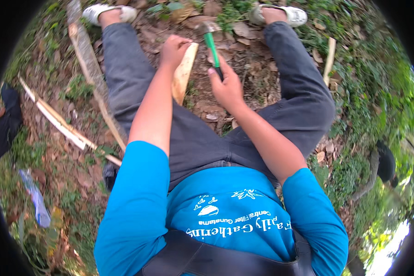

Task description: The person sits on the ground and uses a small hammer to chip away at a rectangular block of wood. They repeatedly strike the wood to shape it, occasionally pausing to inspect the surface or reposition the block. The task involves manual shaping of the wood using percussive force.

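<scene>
Between my spread legs, my left hand (pixel 174 50) is closed at the far end of a pale, flat piece of split wood (pixel 185 73). The wood slants toward me, its near end beside my left thigh. To the right of it, my right hand (pixel 227 86) is wrapped round the dark grip of a hammer (pixel 210 44) with a green handle. The hammer's metal head points away from me, a little above the leaf-strewn ground and apart from the wood.
A long thick branch (pixel 88 60) lies beside my left leg. Farther left are split pale sticks (pixel 62 125), a dark cloth-like item (pixel 7 119) and a clear plastic piece (pixel 36 198). Another pale stick (pixel 329 60) lies right of my right leg. Dry leaves and green plants cover the ground.
</scene>
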Motion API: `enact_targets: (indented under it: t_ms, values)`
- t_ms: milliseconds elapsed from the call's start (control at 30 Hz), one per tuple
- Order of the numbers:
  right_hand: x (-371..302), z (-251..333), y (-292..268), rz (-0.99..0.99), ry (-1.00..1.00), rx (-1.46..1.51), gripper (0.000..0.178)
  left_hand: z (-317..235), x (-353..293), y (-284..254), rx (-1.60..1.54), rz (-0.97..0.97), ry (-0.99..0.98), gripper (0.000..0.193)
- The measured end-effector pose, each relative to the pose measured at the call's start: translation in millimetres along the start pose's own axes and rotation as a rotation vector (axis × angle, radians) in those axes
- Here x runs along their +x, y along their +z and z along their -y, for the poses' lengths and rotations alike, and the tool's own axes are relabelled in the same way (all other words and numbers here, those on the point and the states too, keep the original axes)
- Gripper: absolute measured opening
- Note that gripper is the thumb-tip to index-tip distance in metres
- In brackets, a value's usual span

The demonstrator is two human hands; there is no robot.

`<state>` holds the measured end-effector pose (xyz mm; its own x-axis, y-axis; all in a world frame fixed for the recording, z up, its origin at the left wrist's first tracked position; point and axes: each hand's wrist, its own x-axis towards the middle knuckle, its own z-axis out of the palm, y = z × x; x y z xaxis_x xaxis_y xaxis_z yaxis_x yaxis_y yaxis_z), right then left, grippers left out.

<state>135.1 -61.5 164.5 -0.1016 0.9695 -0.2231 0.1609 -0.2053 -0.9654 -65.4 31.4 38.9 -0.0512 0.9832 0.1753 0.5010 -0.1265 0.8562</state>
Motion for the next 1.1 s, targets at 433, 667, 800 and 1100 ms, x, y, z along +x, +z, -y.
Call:
enact_targets:
  t_ms: [433, 667, 800, 1100]
  values:
    - [-44, -13, -22, -0.099, -0.033, -0.105, 0.058, 11, 1, 15, 0.399, 0.125, 0.075, 0.019]
    - [-29, -9, -15, -0.015, 0.031, -0.201, 0.055, 27, 1, -12, 0.427, 0.120, 0.121, 0.018]
    - [-18, -45, -13, -0.011, 0.151, -0.195, 0.042, -40, -39, -3, 0.717, 0.036, -0.192, 0.108]
    - [-13, -28, 9, -0.106, -0.084, -0.314, 0.048, -103, -122, -35, 0.750, 0.553, -0.948, 0.149]
